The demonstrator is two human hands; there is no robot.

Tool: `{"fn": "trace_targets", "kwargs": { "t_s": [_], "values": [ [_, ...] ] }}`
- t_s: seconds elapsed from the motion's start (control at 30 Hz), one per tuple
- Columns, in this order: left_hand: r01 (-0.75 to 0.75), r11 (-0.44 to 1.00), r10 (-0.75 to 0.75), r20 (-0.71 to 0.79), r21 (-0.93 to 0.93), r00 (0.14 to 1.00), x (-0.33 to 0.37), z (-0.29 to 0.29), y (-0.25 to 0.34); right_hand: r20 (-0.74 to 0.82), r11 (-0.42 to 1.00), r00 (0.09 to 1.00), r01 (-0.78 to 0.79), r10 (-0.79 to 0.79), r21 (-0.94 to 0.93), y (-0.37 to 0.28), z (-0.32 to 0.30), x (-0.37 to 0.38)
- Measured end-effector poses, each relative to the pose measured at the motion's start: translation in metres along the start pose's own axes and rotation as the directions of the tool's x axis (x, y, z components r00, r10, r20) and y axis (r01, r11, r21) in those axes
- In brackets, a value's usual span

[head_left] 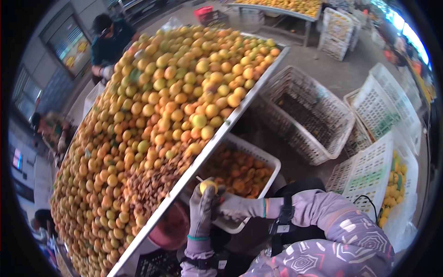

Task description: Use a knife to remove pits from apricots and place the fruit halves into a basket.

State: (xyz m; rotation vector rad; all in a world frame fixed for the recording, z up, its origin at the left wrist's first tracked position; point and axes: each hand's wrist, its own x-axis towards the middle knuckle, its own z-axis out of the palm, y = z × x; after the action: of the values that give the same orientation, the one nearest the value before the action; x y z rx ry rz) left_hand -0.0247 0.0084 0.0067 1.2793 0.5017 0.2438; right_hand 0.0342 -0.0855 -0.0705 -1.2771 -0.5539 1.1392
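Note:
Both my hands wear grey gloves and meet just off the table's metal edge. My left hand is closed around a yellow apricot, held upright at the fingertips. My right hand presses against it from the right, its fingers curled; what they hold, if anything, is hidden. A thin pale tip sticks out at the apricot's upper left; I cannot tell what it belongs to. Below and beyond my hands, a white crate holds orange apricot halves. A heap of brown pits lies on the table next to whole apricots.
The table's metal rim runs diagonally on my left. A red tub stands beneath it. White plastic crates crowd the right, one holding yellow fruit. Another person works across the table. A second fruit table stands far back.

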Motion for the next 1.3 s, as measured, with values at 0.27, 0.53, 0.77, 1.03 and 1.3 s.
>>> {"fn": "trace_targets", "kwargs": {
  "t_s": [0.27,0.53,0.77,1.03,1.3],
  "values": [
    [0.152,0.96,-0.17,-0.058,-0.236,0.984,0.001,-0.011,-0.001,0.009,0.96,0.99,-0.137,0.143,-0.243,-0.036,0.009,-0.012],
    [0.103,0.979,-0.111,-0.038,-0.176,0.993,0.001,-0.011,-0.003,0.204,0.877,0.973,0.002,0.11,-0.481,-0.041,-0.005,-0.009],
    [0.164,0.949,-0.185,-0.055,-0.27,0.981,0.005,-0.011,-0.012,0.062,0.923,0.992,-0.075,0.106,-0.378,0.009,-0.001,0.016],
    [0.106,0.994,-0.104,-0.104,0.012,0.989,-0.006,-0.002,0.009,0.418,0.999,0.908,0.003,-0.018,0.035,0.008,-0.005,-0.007],
    [0.173,0.921,-0.157,0.075,-0.349,0.985,-0.002,-0.008,0.009,0.68,0.897,0.725,-0.367,0.111,0.246,-0.051,-0.005,-0.024]
  ]
}}
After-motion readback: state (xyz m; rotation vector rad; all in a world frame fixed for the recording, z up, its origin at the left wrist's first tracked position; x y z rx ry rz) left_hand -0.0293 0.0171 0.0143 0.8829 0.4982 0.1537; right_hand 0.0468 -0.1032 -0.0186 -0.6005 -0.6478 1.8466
